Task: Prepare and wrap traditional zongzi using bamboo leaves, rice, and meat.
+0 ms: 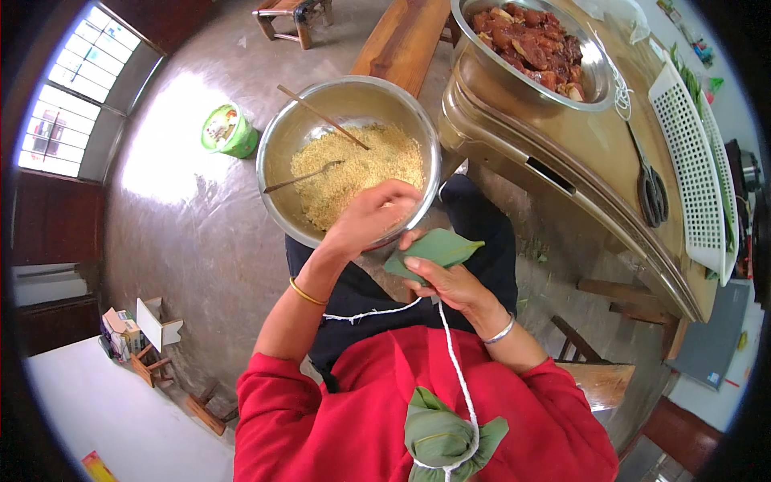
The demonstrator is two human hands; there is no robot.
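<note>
A wide metal basin (277,129) of pale grain that looks like rice (355,165) stands before me, with a brown stick (319,114) and a metal spoon (301,177) in it. My left hand (379,214) is over its near right side, fingers bent and blurred; whether they hold grain is unclear. Just outside the rim, my right hand (449,280) grips a folded green leaf (443,250), thumb on top. White string (449,349) runs below that hand to a leaf-wrapped bundle (443,437), tied round, in front of my red top.
On the table (593,162) at right are a metal bowl (593,99) of meat chunks (530,45), scissors (650,187) and a white plastic basket (683,150) with long leaves. A wooden bench (400,45) extends beyond the basin; a green bucket (232,132) stands on the floor.
</note>
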